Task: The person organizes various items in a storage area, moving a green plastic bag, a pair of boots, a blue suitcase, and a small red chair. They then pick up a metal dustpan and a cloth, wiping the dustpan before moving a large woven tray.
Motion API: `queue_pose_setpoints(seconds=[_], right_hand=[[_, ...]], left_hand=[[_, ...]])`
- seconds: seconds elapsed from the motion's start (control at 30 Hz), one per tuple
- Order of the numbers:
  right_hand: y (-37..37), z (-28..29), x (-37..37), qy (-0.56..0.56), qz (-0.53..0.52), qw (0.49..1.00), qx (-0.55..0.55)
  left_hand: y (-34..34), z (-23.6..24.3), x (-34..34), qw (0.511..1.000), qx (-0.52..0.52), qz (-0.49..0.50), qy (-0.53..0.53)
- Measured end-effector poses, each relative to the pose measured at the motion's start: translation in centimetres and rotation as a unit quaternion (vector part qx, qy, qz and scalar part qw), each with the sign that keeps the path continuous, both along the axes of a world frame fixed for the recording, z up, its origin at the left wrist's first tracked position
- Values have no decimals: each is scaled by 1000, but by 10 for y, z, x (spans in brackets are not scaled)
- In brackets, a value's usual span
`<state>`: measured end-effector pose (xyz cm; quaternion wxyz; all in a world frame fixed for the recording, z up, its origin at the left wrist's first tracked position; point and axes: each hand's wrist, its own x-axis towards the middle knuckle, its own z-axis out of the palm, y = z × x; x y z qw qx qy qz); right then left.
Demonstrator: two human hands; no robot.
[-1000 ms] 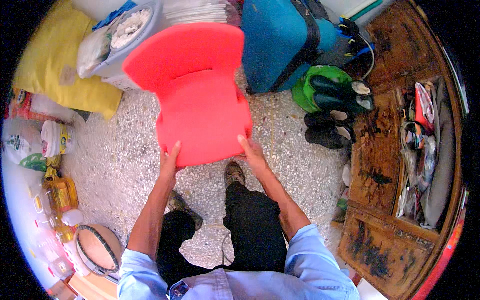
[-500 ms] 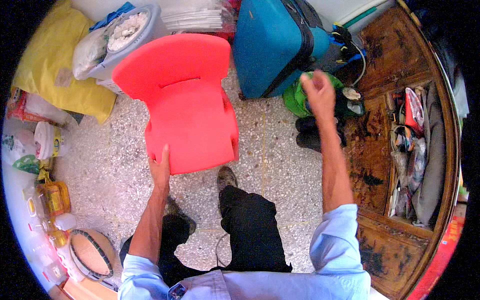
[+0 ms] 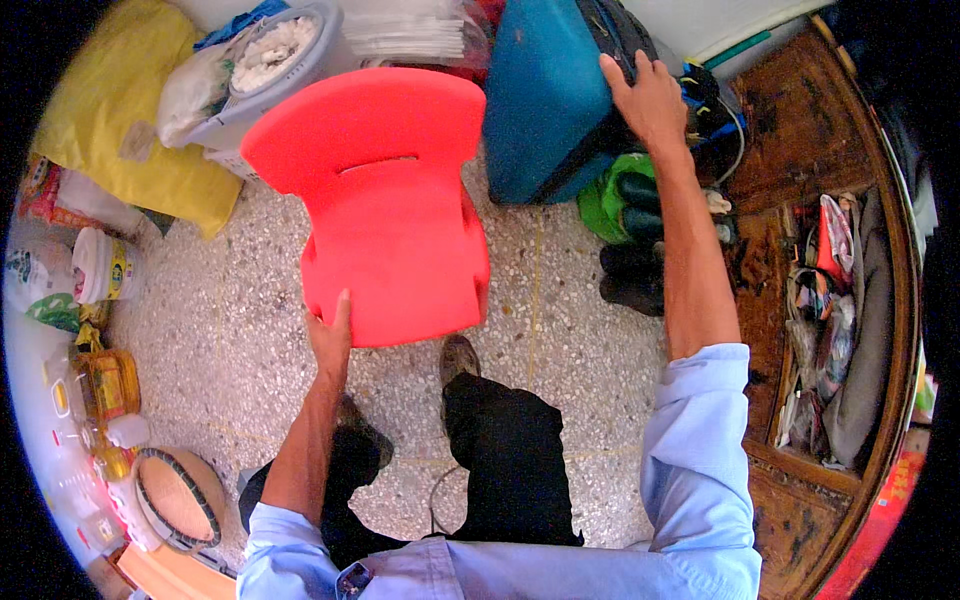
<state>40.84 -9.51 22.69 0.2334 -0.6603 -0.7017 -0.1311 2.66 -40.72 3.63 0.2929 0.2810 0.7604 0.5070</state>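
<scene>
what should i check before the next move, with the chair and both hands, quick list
1. Left hand gripping the chair: ok, thumb on top at the near left corner.
2. Right hand on the chair: not ok, it is over at the suitcase.
3. Right hand touching the suitcase: cannot tell, it overlaps the dark edge but contact is unclear.
4. Chair legs flat on the floor: cannot tell, hidden from above.
5. Chair apart from the black shoes: ok, floor shows between them.
</scene>
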Motion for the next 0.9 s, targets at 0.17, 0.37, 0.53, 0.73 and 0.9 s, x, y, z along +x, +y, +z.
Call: queue_pose_setpoints(seconds=[0.17,0.37,0.53,0.73,0.9], right_hand=[[-31,2,-16,-68,-17,997,41],[-44,13,-4,-71,34,996,29],[-19,25,-23,-73,122,982,123],[-5,5,-22,-55,93,993,53],[-7,-3,-25,-41,62,995,61]], left_hand=[[3,9,5,1000,-19,0,-24],[2,3,2,999,0,-8,-43],[1,3,-2,999,2,-19,-26],[2,11,6,999,-14,-9,-27],[4,12,4,1000,-8,-6,-23]])
